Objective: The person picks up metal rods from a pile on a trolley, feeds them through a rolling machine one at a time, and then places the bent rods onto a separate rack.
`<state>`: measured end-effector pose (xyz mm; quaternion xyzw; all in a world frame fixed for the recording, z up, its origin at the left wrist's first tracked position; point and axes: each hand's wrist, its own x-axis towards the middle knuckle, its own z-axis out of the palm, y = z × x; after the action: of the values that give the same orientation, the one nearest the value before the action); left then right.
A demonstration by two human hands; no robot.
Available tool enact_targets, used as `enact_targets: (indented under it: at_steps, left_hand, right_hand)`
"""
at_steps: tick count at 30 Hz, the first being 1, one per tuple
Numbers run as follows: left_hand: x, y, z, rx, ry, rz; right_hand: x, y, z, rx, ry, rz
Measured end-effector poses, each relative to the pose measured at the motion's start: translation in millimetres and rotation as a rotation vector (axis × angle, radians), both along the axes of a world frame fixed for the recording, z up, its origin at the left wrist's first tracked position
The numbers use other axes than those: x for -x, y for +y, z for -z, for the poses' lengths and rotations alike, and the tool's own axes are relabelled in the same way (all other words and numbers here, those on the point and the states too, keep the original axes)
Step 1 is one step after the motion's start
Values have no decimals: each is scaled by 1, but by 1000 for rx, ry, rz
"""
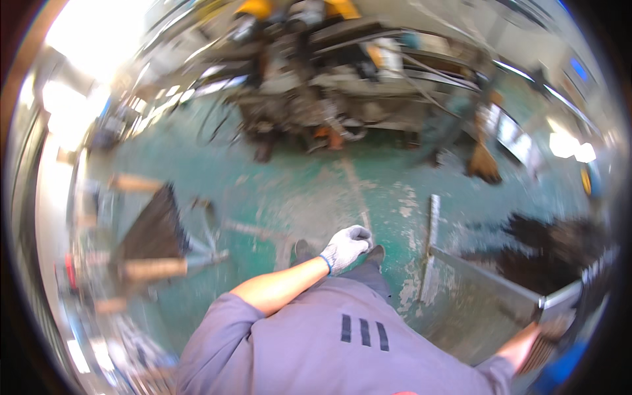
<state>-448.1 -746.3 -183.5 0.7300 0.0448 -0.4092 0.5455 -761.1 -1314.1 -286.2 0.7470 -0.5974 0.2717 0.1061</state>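
My left hand, in a white knit glove with a blue cuff edge, hangs in front of my body above my shoes. Its fingers are curled in, and whatever they enclose, if anything, is hidden. My right forearm reaches out at the lower right to the corner of a grey metal frame. The right hand's fingers are smeared and cannot be made out, so I cannot tell whether they grip the frame. A dark, blurred heap lies beside the frame's bars.
Worn green floor spreads ahead. Cluttered machinery stands across the far side. A broom-like brown thing is at the far right. On the left are a dark triangular piece and a wooden bar.
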Motion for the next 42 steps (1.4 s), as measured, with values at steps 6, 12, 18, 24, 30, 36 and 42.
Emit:
enact_targets:
  at_steps: [6,12,18,24,30,36,42]
  left_hand:
    - [12,174,22,52,-117,-544]
    - [38,404,-4,-194,-693,-763]
    - [82,686,-52,-651,-1014,-1060]
    - [125,890,-97,-1403,-913,-1244]
    - [129,989,-91,-1704,-645,-1194]
    - [75,989,-79,-1993,-615,-1095]
    - [76,1002,-65,-2142,-700,-994]
  right_hand:
    - [-22,270,174,-651,289,-128]
    - [-217,483,150,-1028,343,-784]
    - [-396,621,93,-825,276,-1282]
    - [-478,831,48,-804,299,-1565]
    - [-510,1106,44,-869,582,-1987]
    - [-538,1367,53,-680,788,-2259]
    - [-561,1560,84,-477,792,-2359]
